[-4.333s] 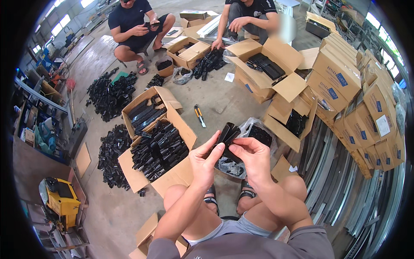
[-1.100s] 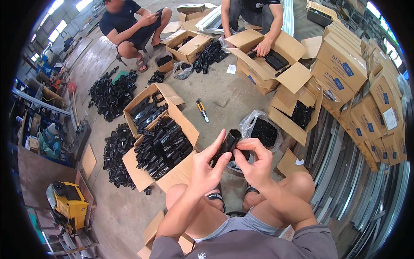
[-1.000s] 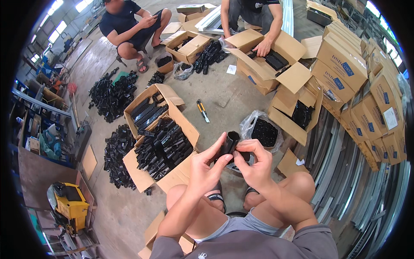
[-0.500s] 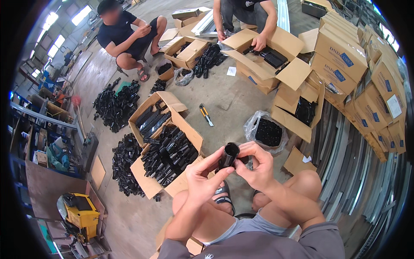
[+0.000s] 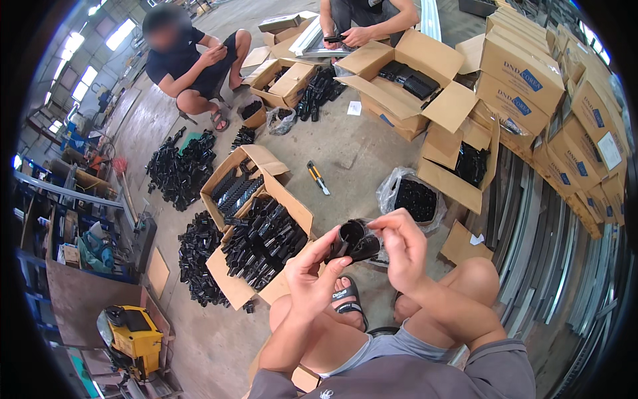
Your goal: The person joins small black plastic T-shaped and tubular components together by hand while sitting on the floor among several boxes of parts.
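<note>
With left hand [image 5: 312, 279], clamps black tube [image 5: 354, 243] right of open carton [image 5: 290, 203]; shifts right hand [image 5: 404, 251] upward (grip unclear), seemingly supporting one-handed.

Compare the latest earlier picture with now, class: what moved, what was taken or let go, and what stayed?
The right hand has drawn rightward from the left hand, which still holds the black tubular piece; whether the right touches it is unclear. A co-worker's hand has lifted out of the open carton; that person now holds a black part. The utility knife stayed put.
</note>
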The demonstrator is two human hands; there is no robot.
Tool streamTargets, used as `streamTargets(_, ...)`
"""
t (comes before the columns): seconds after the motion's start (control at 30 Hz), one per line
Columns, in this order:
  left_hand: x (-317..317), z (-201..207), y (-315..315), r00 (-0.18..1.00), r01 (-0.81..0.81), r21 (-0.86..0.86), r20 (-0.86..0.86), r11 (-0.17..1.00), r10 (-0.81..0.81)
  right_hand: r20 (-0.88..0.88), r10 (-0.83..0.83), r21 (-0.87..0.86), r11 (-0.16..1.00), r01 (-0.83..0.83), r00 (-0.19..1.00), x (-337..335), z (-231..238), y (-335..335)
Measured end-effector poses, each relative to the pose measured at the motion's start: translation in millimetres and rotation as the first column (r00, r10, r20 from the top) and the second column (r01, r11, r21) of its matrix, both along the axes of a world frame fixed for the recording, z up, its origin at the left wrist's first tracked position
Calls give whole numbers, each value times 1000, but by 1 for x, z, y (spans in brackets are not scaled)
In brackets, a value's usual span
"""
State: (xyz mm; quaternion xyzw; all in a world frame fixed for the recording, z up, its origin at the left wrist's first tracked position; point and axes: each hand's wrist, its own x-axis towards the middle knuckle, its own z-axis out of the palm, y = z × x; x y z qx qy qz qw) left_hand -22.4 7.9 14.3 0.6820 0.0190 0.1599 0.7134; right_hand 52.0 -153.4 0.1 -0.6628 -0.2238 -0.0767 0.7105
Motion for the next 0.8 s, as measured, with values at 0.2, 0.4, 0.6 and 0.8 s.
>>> streamTargets(0.2,4,-3,3,994,29,43,-108,999,-25,-400,103,182,983,-31,911,8,3,0)
streamTargets(0.4,10,-2,7,969,87,-264,-203,961,-143,-520,370,284,925,-252,770,15,7,-9)
streamTargets(0.6,14,-12,10,930,110,-421,-277,901,-243,-654,558,579,804,-137,510,17,6,-15)
streamTargets(0.8,15,-10,1,914,150,-332,-312,931,-259,-517,244,-25,954,-299,821,12,8,-9)
